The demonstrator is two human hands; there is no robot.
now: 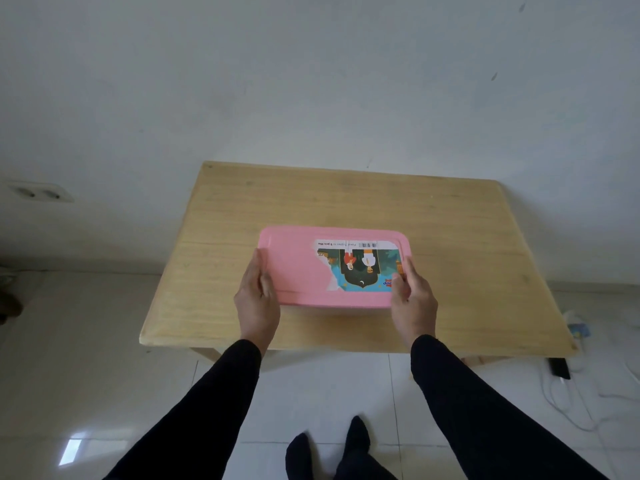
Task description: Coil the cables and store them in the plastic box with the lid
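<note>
A pink plastic box with its lid (298, 268) on sits near the middle of the wooden table (450, 237); a torn colourful sticker covers the lid's right part. My left hand (258, 292) lies flat against the box's left end, fingers straight. At the right end my right hand (412, 292) grips the edge, thumb on the lid. The lid hides whatever is inside. No cable lies on the table.
The table stands against a white wall, with bare wood all around the box. White cables and a black adapter (559, 367) lie on the tiled floor at the right. A wall socket (38, 192) is at the left. My feet (329, 448) are below the table's front edge.
</note>
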